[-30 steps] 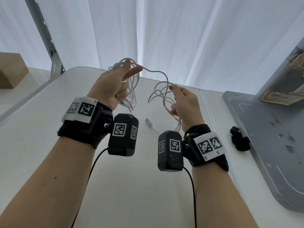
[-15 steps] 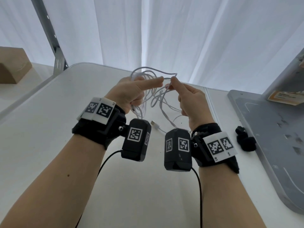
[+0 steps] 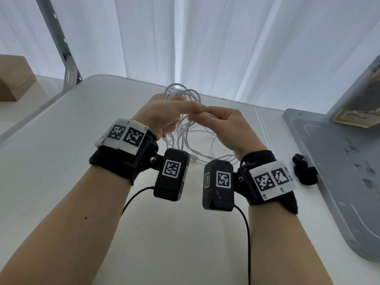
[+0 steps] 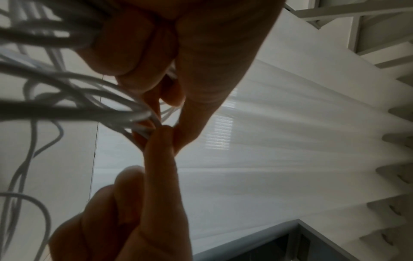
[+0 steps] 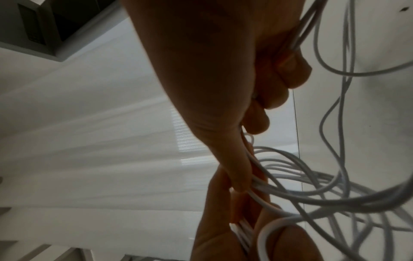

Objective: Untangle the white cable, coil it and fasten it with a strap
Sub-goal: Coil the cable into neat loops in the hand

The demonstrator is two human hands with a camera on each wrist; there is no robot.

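Head view: above the white table (image 3: 86,233), left hand (image 3: 162,118) and right hand (image 3: 224,124) meet fingertip to fingertip, pinching the tangled white cable (image 3: 185,95); black strap (image 3: 304,169) lies at three o'clock. Wrist views: both hands' fingers (image 4: 161,159) (image 5: 232,169) pinch cable strands (image 4: 67,109) (image 5: 312,190).

The white marker plate on the left black wristband (image 3: 121,137) bears two square black-and-white coded patterns and the small printed characters "L1" at its upper right corner; another tiny mark at its top edge is too small to read. The white marker plate on the right black wristband (image 3: 271,179) carries two similar patterns, with "R1" and "R2" printed along its lower edge. The orange-and-white label on the grey panel (image 3: 355,118) has lines of print too blurred to read.
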